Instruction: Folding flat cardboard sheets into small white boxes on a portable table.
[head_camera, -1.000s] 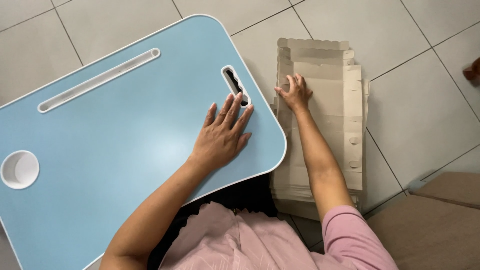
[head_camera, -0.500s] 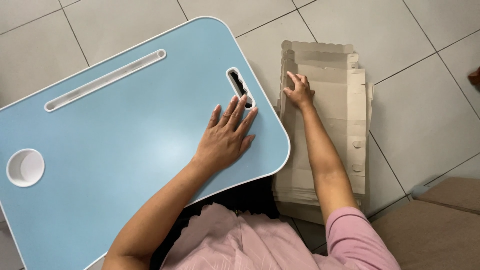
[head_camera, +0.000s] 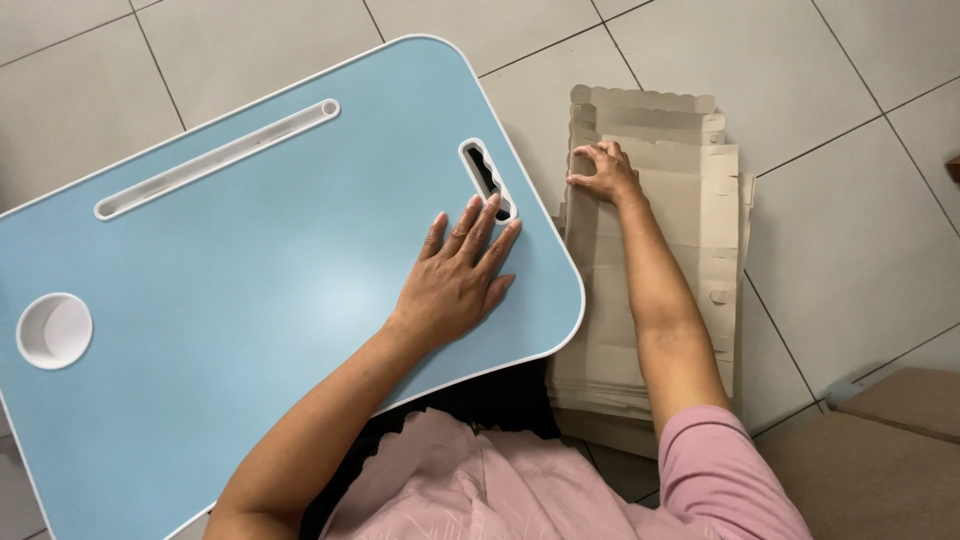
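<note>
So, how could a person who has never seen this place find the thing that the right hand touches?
Look at the pale tiled floor beside the blue lap table. There lies a stack of flattened cardboard boxes, and the right hand grips its top sheet. It alone is brown, with scalloped edges.

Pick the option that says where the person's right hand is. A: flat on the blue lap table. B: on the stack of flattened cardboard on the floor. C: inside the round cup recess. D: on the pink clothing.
B: the right hand is on the stack of flattened cardboard beside the blue lap table, fingers curled at a panel edge.
</note>
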